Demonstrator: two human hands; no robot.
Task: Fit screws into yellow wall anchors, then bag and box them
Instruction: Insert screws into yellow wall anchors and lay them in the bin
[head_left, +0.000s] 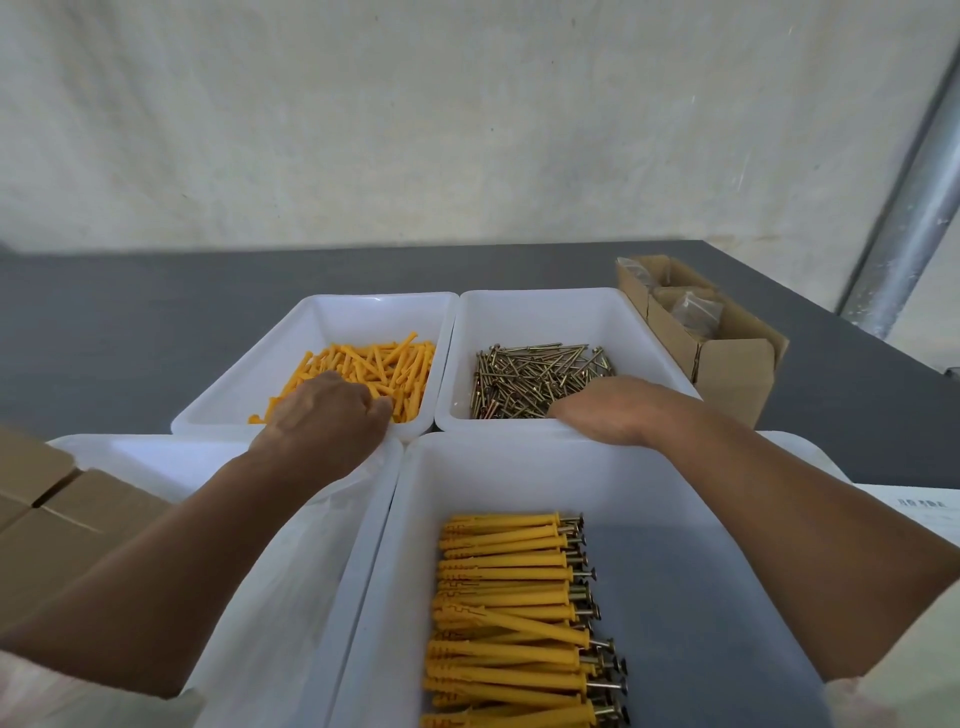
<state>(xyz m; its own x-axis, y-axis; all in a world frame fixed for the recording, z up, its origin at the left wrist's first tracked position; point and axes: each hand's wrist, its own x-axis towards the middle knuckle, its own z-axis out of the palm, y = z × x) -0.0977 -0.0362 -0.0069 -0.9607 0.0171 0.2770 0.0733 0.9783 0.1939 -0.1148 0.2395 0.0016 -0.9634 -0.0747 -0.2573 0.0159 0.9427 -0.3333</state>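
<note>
Cardboard cartons (57, 525), brown and folded shut, sit at the far left beside a white plastic tray lined with clear film (311, 561). Behind it, a white rectangular bin (244, 384) holds loose yellow plastic wall anchors (379, 364). The left hand (327, 415) rests on this heap with fingers curled under; whether it has an anchor cannot be told. To the right, a second white bin (649, 332) holds brass-coloured steel screws (530, 379). The right hand (608, 410) reaches over its near edge, fingers hidden, so its grip cannot be told. Nearest the viewer, a large white bin (727, 519) holds finished anchor-and-screw assemblies (509, 613) in a row. At the far right stands an open brown cardboard box (727, 364) containing clear bags.

Risks: grabbing several tangled screws at once, causing spills onto the grey table (130, 322); pricking fingers on points.
</note>
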